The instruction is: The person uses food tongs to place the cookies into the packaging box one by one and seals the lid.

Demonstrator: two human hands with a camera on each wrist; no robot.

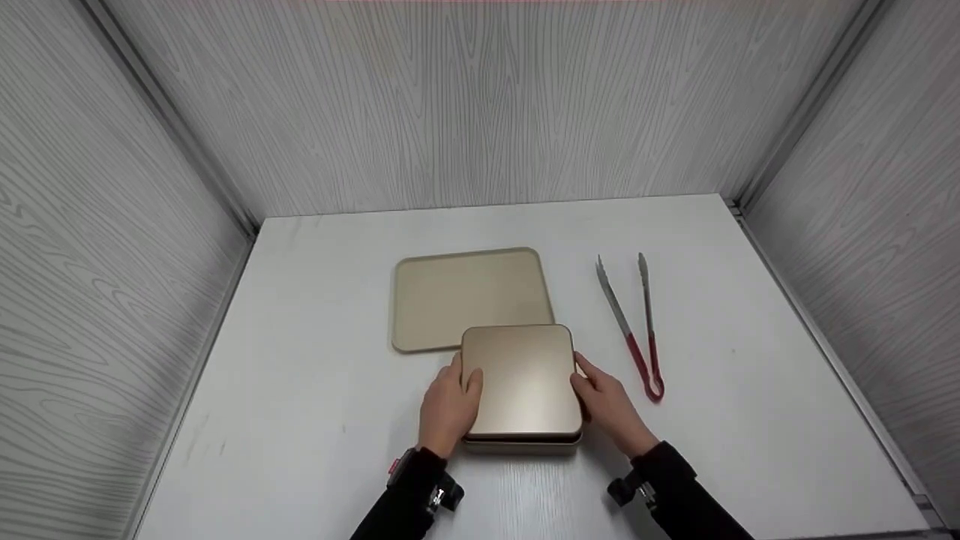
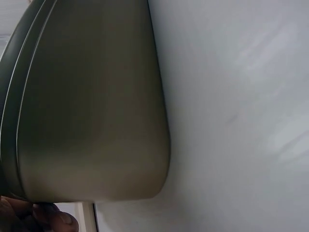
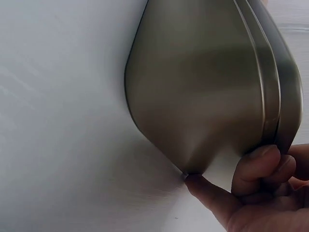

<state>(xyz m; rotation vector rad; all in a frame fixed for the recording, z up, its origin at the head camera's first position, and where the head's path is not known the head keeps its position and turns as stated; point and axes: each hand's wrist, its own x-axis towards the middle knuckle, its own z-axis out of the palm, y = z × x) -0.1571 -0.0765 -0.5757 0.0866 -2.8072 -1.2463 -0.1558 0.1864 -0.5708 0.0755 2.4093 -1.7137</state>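
Observation:
A gold-coloured rectangular metal tin point(image 1: 521, 448) stands on the table, with its smooth lid point(image 1: 521, 379) on top. A dark seam shows between lid and body along the front. My left hand point(image 1: 450, 405) grips the lid's left side, thumb lying on the top face; its curled fingers point(image 2: 63, 223) show at the tin's corner in the left wrist view. On the opposite side my right hand point(image 1: 611, 403) holds the lid's edge. In the right wrist view, curled fingers point(image 3: 258, 166) are at the lid's rim and one fingertip touches the tin's lower corner.
Behind the tin lies a flat beige tray point(image 1: 472, 300), its near right part overlapped by the tin in view. Metal tongs point(image 1: 634, 341) with red handles lie spread to the right. Grey wood-grain panels point(image 1: 480, 105) enclose the white table point(image 1: 315, 360) at the back and sides.

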